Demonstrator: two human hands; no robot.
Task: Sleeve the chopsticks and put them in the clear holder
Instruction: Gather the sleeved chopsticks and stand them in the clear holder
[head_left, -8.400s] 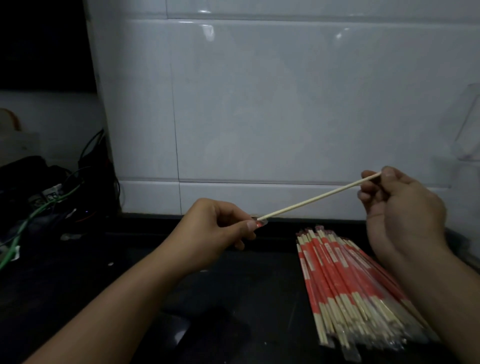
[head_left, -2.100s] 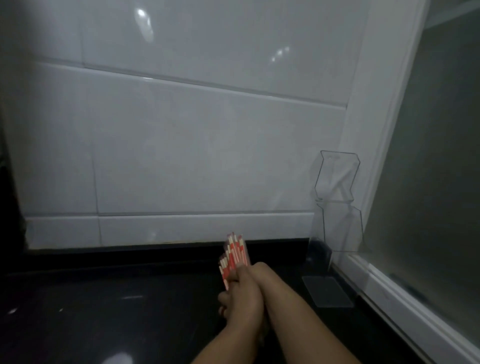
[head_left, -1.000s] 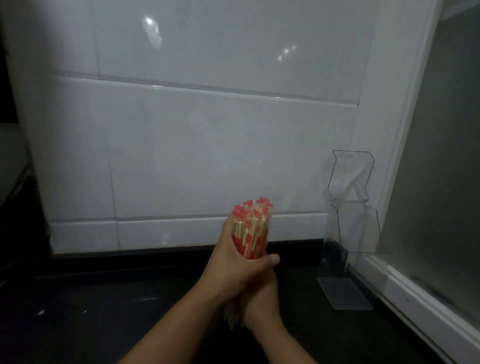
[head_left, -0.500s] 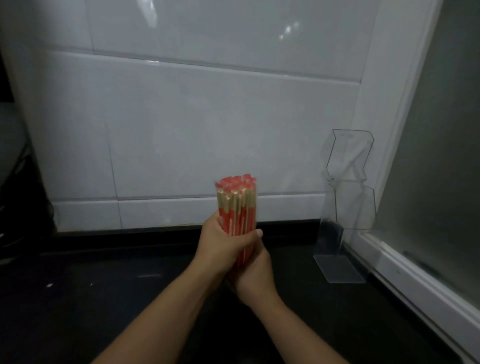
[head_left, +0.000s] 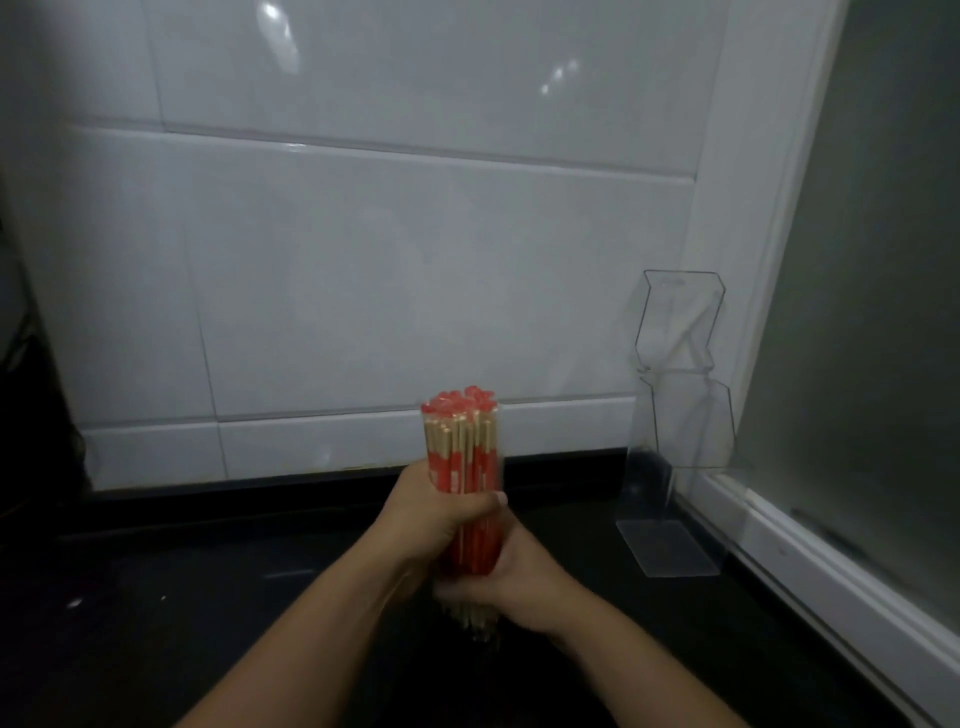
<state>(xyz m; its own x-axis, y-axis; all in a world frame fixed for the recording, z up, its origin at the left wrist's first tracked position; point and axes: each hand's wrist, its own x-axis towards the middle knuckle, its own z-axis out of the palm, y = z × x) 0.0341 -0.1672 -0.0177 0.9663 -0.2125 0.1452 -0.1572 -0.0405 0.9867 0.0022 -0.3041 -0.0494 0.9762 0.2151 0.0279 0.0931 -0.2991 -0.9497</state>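
Both hands were wrapped round one thick bundle of sleeved chopsticks (head_left: 461, 462), which stood upright over the dark counter (head_left: 208, 597). The left hand (head_left: 431, 519) gripped it about midway, thumb curled across the front, while the right hand (head_left: 514, 577) clasped it lower down, just beneath the left and touching it. Red sleeve ends bunched at the top, well above the fingers; bare wooden tips poked out below the right hand. Well apart to the right, the clear holder (head_left: 680, 374) stood against the white tiled wall (head_left: 363, 234), beside a window frame (head_left: 779, 530).
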